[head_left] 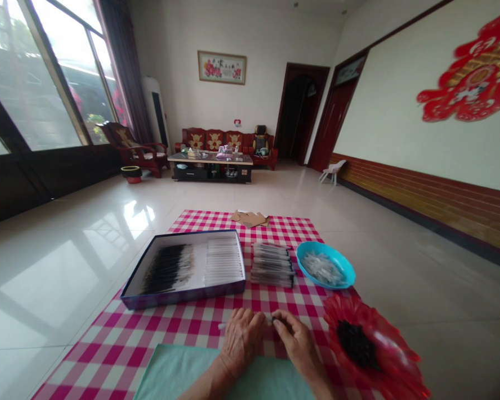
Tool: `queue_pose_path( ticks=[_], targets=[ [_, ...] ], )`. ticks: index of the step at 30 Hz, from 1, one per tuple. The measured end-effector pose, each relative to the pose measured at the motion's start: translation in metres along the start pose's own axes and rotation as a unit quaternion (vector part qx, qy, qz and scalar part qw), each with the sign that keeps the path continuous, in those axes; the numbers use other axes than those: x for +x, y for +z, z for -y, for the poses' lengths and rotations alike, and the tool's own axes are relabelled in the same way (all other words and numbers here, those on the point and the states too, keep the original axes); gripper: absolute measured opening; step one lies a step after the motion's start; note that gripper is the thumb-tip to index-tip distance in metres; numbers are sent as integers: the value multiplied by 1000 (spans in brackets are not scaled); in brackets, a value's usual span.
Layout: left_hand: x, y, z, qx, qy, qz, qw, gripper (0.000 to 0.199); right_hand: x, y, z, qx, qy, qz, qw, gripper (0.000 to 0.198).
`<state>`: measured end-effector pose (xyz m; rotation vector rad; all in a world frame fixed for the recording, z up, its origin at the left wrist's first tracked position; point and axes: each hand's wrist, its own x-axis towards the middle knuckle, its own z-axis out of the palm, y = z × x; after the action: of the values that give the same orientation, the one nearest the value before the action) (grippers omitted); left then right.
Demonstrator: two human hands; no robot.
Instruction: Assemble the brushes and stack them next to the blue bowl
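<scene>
My left hand (242, 335) is closed around a slim whitish pen (222, 326), whose left end sticks out past the fingers. The fingertips of my right hand (292, 333) pinch the pen's other end, where a small dark piece shows. Most of the barrel is hidden by the left hand. Beyond the hands lies a stack of clear pens with dark ends (272, 265). To its left, a shallow box (183, 300) holds black, thin pen parts (164, 269) and a row of whitish tubes (224, 261).
A blue bowl (350, 272) of clear small pieces (320, 268) stands at the right. Nearer is a red flower-shaped dish (394, 350) with black small parts (355, 343). Cardboard pieces (252, 219) lie on the far edge of the checked tablecloth (108, 347). A green cloth (175, 369) lies under my forearms.
</scene>
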<state>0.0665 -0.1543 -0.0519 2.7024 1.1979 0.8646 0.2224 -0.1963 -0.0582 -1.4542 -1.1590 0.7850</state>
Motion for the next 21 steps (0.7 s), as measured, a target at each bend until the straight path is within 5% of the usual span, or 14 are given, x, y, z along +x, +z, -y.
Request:
queue_pose_path(
  ticks=[7,13,21],
  targets=[
    [-2,5,3,-14,2,1,1000,18,-1,1,-5,84,-7,16,996,42],
    [-2,3,2,-11,0,2,1000,17,0,4,1,-63,-2,-16,998,38],
    [0,1,1,-6,14,17,1000,18,-3,0,-3,2,8,10,1000,34]
  ],
)
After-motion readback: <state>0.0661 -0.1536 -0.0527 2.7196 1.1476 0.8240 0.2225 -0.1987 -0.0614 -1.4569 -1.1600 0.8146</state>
